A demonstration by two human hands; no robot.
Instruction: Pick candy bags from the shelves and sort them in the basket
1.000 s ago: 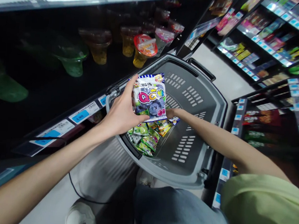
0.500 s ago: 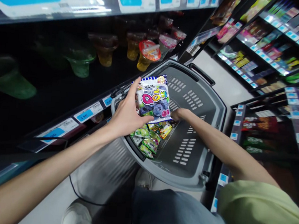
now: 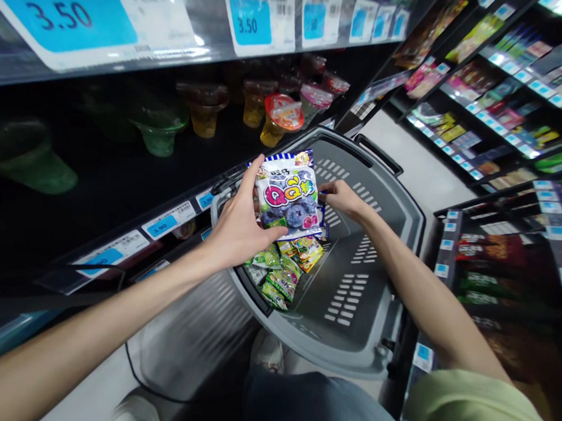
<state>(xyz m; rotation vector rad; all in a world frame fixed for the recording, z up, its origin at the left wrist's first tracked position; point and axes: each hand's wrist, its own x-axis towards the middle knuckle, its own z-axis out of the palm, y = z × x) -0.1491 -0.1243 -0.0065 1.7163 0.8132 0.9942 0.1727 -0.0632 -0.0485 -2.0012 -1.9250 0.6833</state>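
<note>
My left hand (image 3: 238, 226) is closed on a blueberry candy packet (image 3: 289, 195) and holds it upright over the near-left part of a grey shopping basket (image 3: 397, 213). My right hand (image 3: 343, 197) is at the packet's right edge with its fingers pinched together. A blue-and-white edge shows just behind the packet, and I cannot make out what the right hand pinches. Several green and yellow candy packets (image 3: 281, 266) lie in the basket below the left hand.
Jelly cups (image 3: 278, 116) stand on the dark shelf to the left, with green cups (image 3: 158, 126) farther along. Blue price tags (image 3: 250, 20) line the shelf edges. Snack shelves (image 3: 503, 111) fill the right side, with an aisle floor (image 3: 412, 149) between.
My right hand has come up from low in the basket behind the packet to the packet's right edge. My left hand kept its hold, and the view tilted slightly upward.
</note>
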